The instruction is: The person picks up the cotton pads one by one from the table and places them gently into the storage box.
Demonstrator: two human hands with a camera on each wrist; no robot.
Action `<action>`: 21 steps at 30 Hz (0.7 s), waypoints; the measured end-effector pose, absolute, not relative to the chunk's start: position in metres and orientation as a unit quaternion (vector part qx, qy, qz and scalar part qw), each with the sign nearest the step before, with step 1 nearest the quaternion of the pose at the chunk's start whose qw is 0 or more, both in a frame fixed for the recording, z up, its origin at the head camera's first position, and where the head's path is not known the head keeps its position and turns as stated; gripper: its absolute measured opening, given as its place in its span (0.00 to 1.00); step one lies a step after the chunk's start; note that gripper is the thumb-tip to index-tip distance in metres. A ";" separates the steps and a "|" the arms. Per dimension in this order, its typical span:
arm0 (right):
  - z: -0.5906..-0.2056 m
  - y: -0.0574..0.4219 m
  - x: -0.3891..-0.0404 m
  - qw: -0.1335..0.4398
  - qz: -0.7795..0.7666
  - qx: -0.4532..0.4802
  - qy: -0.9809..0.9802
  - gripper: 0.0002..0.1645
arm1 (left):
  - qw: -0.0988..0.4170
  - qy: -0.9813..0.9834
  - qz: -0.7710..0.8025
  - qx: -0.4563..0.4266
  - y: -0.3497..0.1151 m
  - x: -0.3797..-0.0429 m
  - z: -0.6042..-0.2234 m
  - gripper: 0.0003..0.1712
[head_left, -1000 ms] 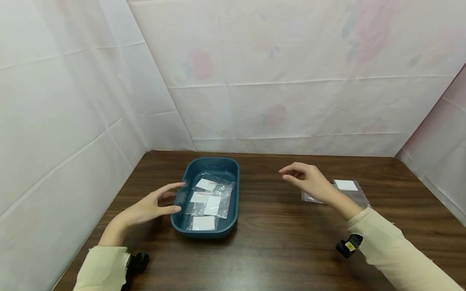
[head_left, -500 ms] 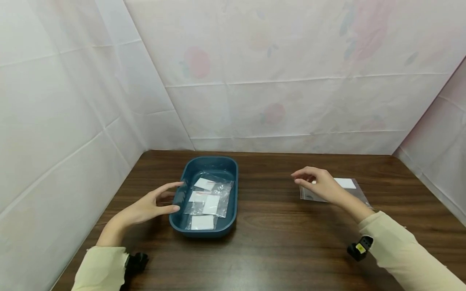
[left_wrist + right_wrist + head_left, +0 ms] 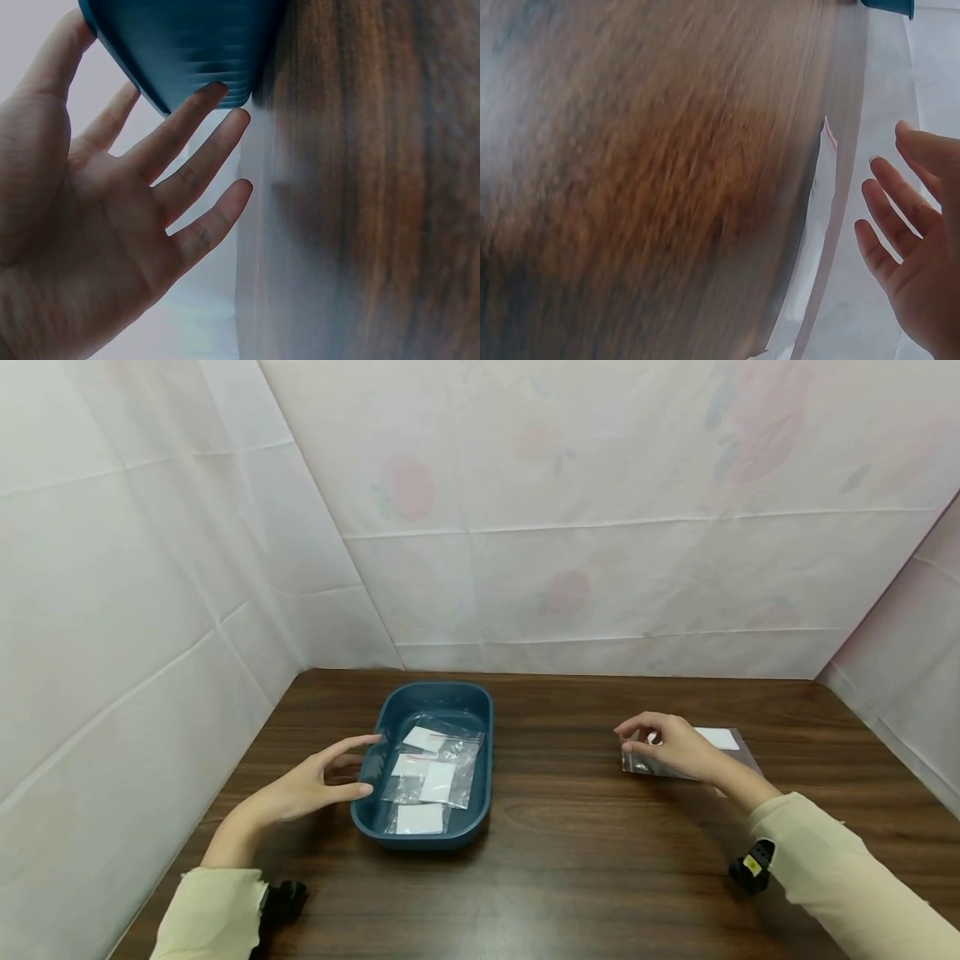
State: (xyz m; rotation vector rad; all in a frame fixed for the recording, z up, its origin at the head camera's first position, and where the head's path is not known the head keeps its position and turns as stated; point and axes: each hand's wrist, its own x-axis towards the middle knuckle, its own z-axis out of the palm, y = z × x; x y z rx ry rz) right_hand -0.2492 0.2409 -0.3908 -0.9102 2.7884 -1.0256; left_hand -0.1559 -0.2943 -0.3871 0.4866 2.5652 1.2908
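A blue plastic bin (image 3: 491,768) stands on the left half of the table, with several clear zip bags (image 3: 437,782) bearing white labels inside it. My left hand (image 3: 311,785) rests its thumb and index fingertip at the bin's left rim; the other fingers spread loosely below, as the left wrist view shows. Over on the right, a flat clear zip bag (image 3: 720,739) with a white patch lies on the wood. My right hand (image 3: 675,747) hovers over that bag's left part, fingers loosely bent and nothing between them. The right wrist view shows the hand apart from the bag.
The dark wooden table (image 3: 555,868) stretches between the bin and the flat bag. White printed cloth (image 3: 600,568) hangs behind the table and along both sides. A black camera (image 3: 752,867) is strapped at the right wrist.
My right hand has moved right and lower, coming over the flat zip bag. The left hand stays at the bin's rim.
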 end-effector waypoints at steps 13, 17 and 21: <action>-0.402 0.253 -0.262 0.052 -0.289 -0.297 0.909 0.22 | 0.124 0.874 0.443 0.158 -0.296 -0.156 -0.386 0.40; -0.403 0.255 -0.265 0.068 -0.293 -0.300 0.905 0.24 | 0.125 0.874 0.443 0.157 -0.295 -0.156 -0.386 0.41; -0.405 0.254 -0.267 0.087 -0.301 -0.307 0.898 0.24 | 0.126 0.875 0.442 0.154 -0.296 -0.155 -0.387 0.41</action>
